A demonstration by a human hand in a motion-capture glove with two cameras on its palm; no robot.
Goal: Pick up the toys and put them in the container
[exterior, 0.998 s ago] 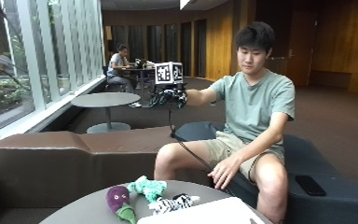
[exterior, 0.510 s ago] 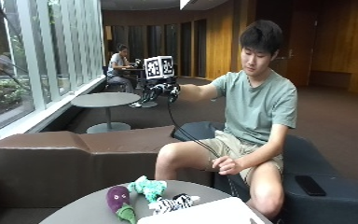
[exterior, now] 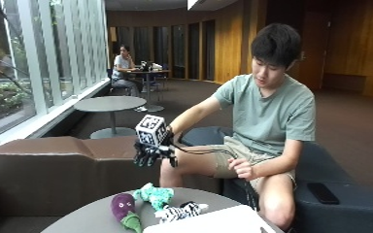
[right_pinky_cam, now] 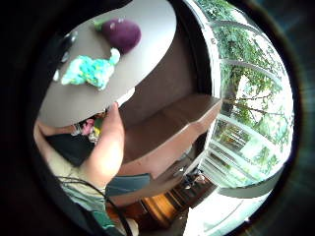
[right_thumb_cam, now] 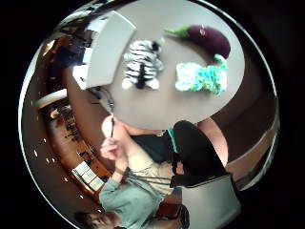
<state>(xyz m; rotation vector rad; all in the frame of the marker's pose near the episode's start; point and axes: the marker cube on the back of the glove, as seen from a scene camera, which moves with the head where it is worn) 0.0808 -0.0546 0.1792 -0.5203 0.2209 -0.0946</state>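
Lowered grip (exterior: pixel 153 154) above toys (exterior: pixel 154 204)

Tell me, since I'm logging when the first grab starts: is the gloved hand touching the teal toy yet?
Apart. The outside view shows the gloved hand hanging in the air above the table, with bench visible between it and the teal toy.

Tall windows (exterior: pixel 38 63) line one side, daylight and greenery beyond. Wood-panelled walls (exterior: pixel 361 43) close the far end over dark carpet (exterior: pixel 361 126). A brown bench (exterior: pixel 51 170) and a round grey café table (exterior: pixel 110 104) stand near the glass.
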